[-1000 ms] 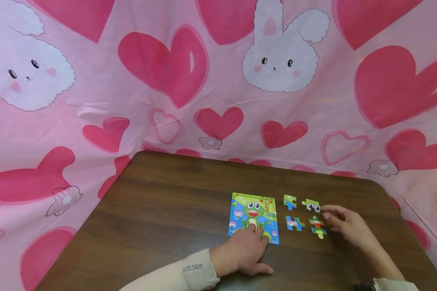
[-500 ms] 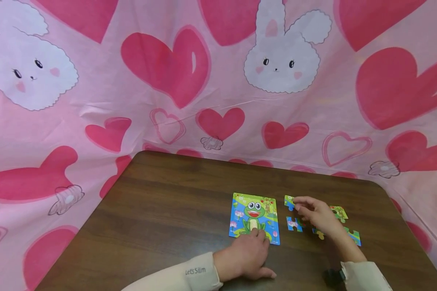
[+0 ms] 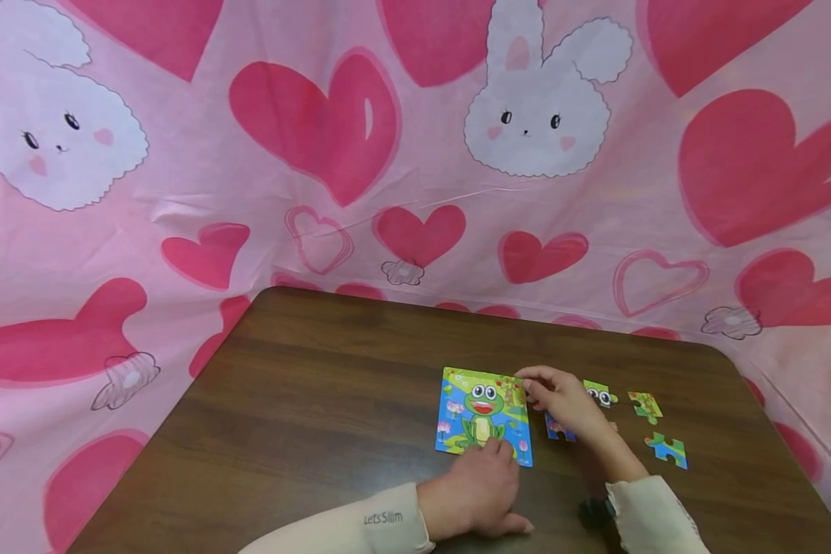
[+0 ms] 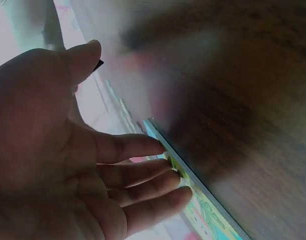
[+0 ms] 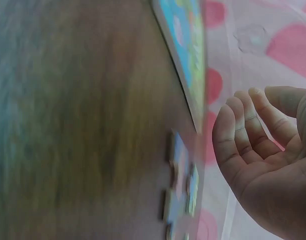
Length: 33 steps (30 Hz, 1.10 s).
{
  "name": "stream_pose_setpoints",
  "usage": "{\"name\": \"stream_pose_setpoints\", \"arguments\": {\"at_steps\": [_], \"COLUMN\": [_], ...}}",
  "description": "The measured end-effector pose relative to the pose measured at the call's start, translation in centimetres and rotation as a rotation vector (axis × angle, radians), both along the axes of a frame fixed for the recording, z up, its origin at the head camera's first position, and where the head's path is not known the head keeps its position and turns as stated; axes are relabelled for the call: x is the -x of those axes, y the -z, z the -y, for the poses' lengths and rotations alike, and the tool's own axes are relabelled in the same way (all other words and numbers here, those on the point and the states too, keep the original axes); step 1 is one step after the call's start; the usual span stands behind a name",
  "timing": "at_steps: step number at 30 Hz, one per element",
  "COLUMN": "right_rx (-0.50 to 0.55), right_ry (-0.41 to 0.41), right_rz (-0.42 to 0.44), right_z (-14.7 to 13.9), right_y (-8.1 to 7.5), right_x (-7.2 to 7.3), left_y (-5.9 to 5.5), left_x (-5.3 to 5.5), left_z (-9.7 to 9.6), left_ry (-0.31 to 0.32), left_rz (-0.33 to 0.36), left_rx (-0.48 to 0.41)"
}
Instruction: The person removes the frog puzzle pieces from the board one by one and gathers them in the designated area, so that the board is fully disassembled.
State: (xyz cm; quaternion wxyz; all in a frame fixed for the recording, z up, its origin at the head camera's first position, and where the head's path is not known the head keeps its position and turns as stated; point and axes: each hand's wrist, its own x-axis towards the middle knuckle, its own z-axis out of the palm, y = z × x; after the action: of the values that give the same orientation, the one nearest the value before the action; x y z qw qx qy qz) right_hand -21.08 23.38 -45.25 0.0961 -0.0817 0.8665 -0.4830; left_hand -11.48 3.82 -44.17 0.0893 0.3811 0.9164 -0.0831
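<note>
A frog picture board point(image 3: 483, 412) lies flat on the table. My left hand point(image 3: 481, 485) rests its fingertips on the board's lower edge, fingers nearly straight; in the left wrist view, the fingers point(image 4: 143, 182) touch the board's edge and the palm is bare. My right hand point(image 3: 568, 400) hovers by the board's upper right edge. Its fingers bend loosely, and no piece shows in it in the right wrist view. Beneath and beside it lie puzzle pieces: a lotus piece point(image 3: 559, 429), a frog-eyes piece point(image 3: 601, 394), others partly hidden.
On the right lie a tree piece point(image 3: 645, 406) and a green-blue piece point(image 3: 668, 450). The brown wooden table point(image 3: 305, 400) extends left. A pink cloth point(image 3: 415, 177) with hearts and rabbits hangs behind it.
My right hand has moved left across the puzzle pieces, from the frog-eyes piece to the board's upper right edge. The pieces in sight have stayed put. My left hand has barely shifted.
</note>
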Motion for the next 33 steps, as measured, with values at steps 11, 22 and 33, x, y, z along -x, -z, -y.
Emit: {"name": "stream_pose_setpoints", "arguments": {"at_steps": [11, 22, 33], "right_rx": [-0.030, -0.126, -0.098], "right_ry": [-0.194, -0.300, -0.320], "right_rz": [-0.026, -0.070, 0.026], "right_z": [4.3, 7.0, 8.3], "right_y": [0.2, 0.1, 0.2], "right_x": [0.7, 1.4, 1.6], "left_y": [0.2, 0.5, 0.9], "left_x": [0.3, 0.2, 0.0], "left_z": [0.0, 0.4, 1.1], "left_ry": [0.031, 0.072, 0.118], "left_rz": [0.040, -0.047, -0.148], "left_rx": [0.007, 0.002, 0.027]}}
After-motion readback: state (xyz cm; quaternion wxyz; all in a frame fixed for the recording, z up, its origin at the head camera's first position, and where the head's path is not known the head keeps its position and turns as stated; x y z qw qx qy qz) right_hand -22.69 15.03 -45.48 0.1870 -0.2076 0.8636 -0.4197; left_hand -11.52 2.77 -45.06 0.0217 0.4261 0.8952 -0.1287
